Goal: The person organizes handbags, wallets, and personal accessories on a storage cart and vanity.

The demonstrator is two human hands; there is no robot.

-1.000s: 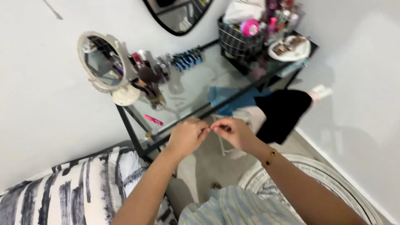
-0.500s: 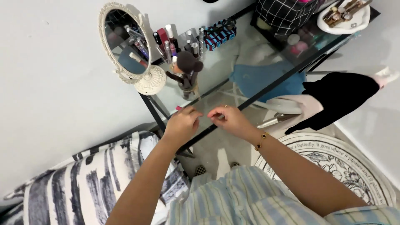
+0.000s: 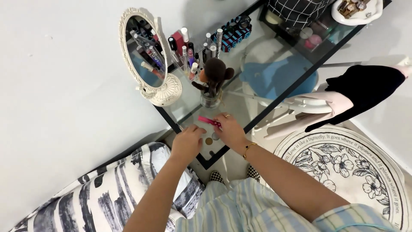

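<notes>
My left hand hovers low over the near corner of a glass-topped table, fingers curled; whether it holds anything small is hidden. My right hand, with a ring and a gold bracelet, rests beside it, fingertips at a pink stick-shaped item lying on the glass. Two small round coin-like things lie between my hands. Just beyond stands a glass cup of makeup brushes.
An oval white-framed standing mirror stands at the table's left. Behind it are rows of cosmetics and a black grid basket. A white chair with black cloth stands right, above a round floral rug. A striped cushion lies lower left.
The view has tilted down and closer to the table. My hands, held together in the air, have dropped onto the table's near corner, the right one reaching the pink item.
</notes>
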